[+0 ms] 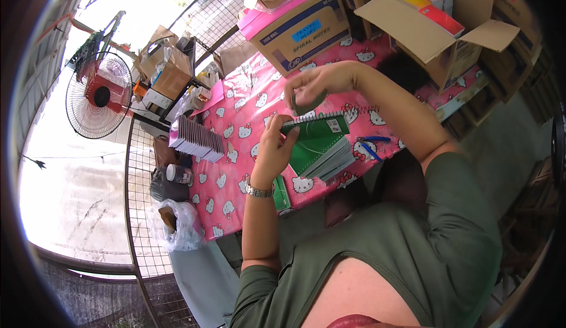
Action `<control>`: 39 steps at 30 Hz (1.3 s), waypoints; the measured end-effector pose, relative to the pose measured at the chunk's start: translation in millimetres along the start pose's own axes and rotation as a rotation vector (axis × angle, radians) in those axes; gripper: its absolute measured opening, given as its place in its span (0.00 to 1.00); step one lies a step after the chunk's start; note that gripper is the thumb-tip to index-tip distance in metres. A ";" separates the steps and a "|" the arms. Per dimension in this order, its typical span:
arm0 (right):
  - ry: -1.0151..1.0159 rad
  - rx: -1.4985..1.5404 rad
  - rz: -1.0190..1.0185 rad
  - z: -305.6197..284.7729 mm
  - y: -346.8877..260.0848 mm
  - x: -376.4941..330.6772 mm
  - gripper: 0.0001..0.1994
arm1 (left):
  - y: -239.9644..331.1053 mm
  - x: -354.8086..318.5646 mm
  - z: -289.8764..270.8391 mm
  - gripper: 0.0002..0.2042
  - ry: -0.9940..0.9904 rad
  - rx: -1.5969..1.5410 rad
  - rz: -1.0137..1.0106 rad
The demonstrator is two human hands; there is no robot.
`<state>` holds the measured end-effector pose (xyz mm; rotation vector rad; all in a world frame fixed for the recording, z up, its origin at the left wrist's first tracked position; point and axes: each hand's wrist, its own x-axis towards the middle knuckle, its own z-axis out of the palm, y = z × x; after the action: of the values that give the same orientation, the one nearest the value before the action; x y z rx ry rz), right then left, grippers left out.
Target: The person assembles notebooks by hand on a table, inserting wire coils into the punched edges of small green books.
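Note:
My left hand [275,145] grips a green notebook [318,129] by its left end, thumb on the cover and fingers behind. A dark wire spiral [362,110] runs along the notebook's upper edge and sticks out past its right end. Just above that edge is my right hand [312,86], its fingers curled and slightly blurred. A dark greenish patch shows under its palm; what it is I cannot make out. Below the held notebook lies a stack of green-covered notebooks [327,158], pages fanned. Another green notebook [282,193] is partly hidden by my left wrist.
Blue-handled pliers [372,145] lie right of the stack on the pink patterned tablecloth [236,177]. A row of small notebooks [196,139] stands at the left. Cardboard boxes [300,30] line the far side; an open box [424,48] holds colourful books. A fan [99,95] stands beyond.

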<state>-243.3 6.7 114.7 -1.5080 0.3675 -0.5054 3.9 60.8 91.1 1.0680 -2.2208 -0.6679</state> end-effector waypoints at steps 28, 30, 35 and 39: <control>1.046 -0.993 0.595 -56.4 221.7 -28.1 0.28 | -7.8 5.9 14.6 0.07 0.246 -0.562 -0.132; 0.863 -0.846 0.460 -48.2 296.6 -65.9 0.36 | 0.7 8.0 18.1 0.07 0.238 -0.523 -0.109; 1.239 -1.122 0.317 64.1 309.0 -86.8 0.39 | -10.7 -15.7 9.0 0.08 0.291 -0.343 -0.236; 1.039 -1.210 0.459 107.9 304.2 -123.2 0.34 | 5.7 -10.8 16.4 0.10 0.389 -0.302 -0.128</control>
<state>-263.4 161.2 -193.7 -2.0606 2.0629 -0.7076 -4.8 75.7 80.2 1.0838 -1.6724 -0.7497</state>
